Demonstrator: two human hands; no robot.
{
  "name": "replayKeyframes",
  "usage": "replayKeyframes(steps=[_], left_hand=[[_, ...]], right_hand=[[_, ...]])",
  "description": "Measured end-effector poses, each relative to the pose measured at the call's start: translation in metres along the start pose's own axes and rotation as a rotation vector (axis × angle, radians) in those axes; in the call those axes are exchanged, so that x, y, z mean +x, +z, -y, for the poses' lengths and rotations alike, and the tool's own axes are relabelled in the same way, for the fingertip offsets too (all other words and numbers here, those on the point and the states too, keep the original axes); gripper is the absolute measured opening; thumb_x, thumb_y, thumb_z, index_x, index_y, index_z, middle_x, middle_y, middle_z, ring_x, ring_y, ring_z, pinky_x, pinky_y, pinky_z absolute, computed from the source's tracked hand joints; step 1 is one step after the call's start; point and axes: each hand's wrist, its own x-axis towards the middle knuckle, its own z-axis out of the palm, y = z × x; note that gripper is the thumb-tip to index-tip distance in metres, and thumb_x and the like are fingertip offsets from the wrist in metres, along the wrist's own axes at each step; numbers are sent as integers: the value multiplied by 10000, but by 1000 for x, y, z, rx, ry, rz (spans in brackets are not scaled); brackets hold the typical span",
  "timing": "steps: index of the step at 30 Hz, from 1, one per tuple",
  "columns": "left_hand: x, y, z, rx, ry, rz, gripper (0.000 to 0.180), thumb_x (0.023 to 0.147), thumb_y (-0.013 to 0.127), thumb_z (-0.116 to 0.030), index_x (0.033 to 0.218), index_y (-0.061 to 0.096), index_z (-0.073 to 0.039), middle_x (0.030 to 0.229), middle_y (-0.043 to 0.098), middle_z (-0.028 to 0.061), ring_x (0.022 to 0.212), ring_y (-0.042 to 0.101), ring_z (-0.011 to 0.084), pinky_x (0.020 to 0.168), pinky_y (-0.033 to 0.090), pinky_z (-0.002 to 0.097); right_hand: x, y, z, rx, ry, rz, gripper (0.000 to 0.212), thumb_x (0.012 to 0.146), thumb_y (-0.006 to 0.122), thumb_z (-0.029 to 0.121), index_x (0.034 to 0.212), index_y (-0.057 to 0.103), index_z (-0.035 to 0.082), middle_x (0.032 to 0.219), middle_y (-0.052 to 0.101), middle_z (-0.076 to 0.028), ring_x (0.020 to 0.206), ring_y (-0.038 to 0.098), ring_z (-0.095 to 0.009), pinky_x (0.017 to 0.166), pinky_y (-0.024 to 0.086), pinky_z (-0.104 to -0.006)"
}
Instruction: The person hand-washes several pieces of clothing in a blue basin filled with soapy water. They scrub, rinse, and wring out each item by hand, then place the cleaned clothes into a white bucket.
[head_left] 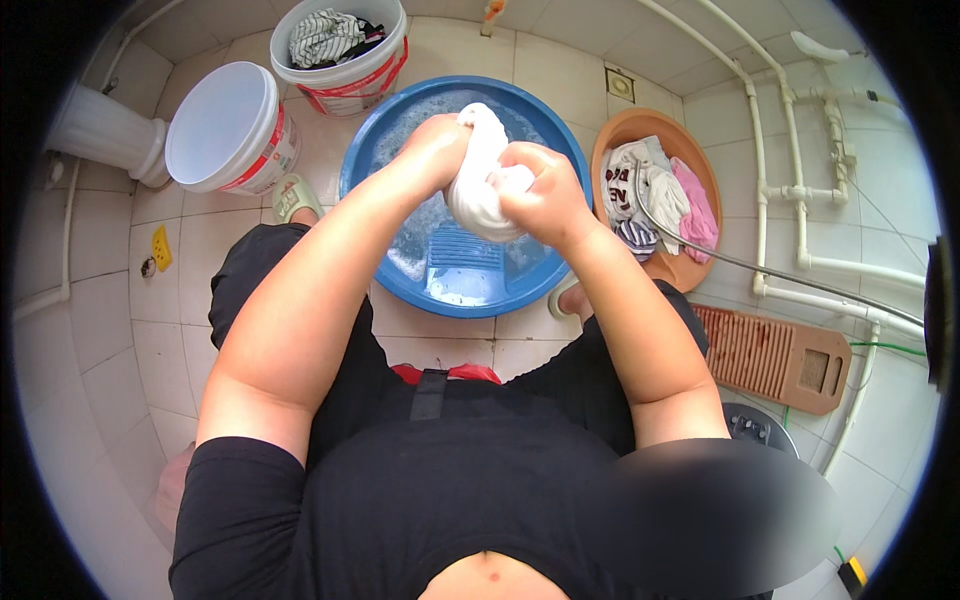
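Note:
A twisted bundle of wet white cloth hangs between my two hands above a round blue basin. My left hand is closed around its upper left side. On the other side my right hand grips the bundle, with a fold bulging out by the thumb. Soapy water with white suds fills the basin. A ribbed blue washboard part slopes into the water at the side nearest me. How the cloth is shaped when unfolded cannot be told.
An orange tub at the right holds white, pink and striped clothes. Two white buckets stand far left, one empty bucket and one clothes-filled bucket. A brown washboard, a grey hose and white wall pipes lie to the right.

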Motion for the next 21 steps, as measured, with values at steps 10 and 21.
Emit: replayKeyframes(steps=[10, 21], left_hand=[[0, -17, -6, -1676, 43, -196, 285, 906, 348, -207, 1003, 535, -17, 1009, 593, 117, 909, 585, 225, 820, 480, 384], [-1, -66, 2, -1511, 298, -974, 582, 785, 478, -221, 1319, 274, -116, 1250, 352, 108, 1172, 299, 231, 954, 241, 471]], right_hand=[[29, 6, -30, 1189, 740, 40, 525, 806, 527, 404, 1226, 413, 112, 1182, 503, -73, 1070, 503, -245, 822, 459, -451], [193, 16, 28, 1172, 386, 144, 572, 846, 421, 429, 1291, 308, 89, 1289, 366, -123, 1106, 420, -292, 829, 430, -461]])
